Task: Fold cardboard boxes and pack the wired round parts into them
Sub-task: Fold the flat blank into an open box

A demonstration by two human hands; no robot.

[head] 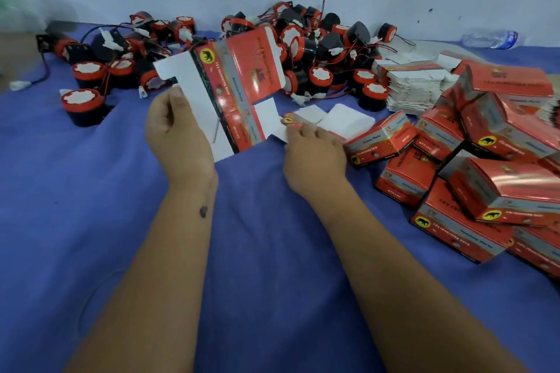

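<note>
A flat red-and-white box blank [236, 82] is held up over the blue cloth in the middle of the head view. My left hand [174, 133] grips its white left side, thumb on the edge. My right hand [312, 148] pinches a small flap at its lower right corner. Behind it lies a heap of round wired parts [309, 42], black with red rims and white faces. One such part [81, 106] stands apart at the left.
Folded red boxes [485, 166] are piled at the right. A stack of flat blanks [415, 85] lies behind them. A plastic bottle [491, 38] lies by the wall. The blue cloth [272, 251] covers the whole surface.
</note>
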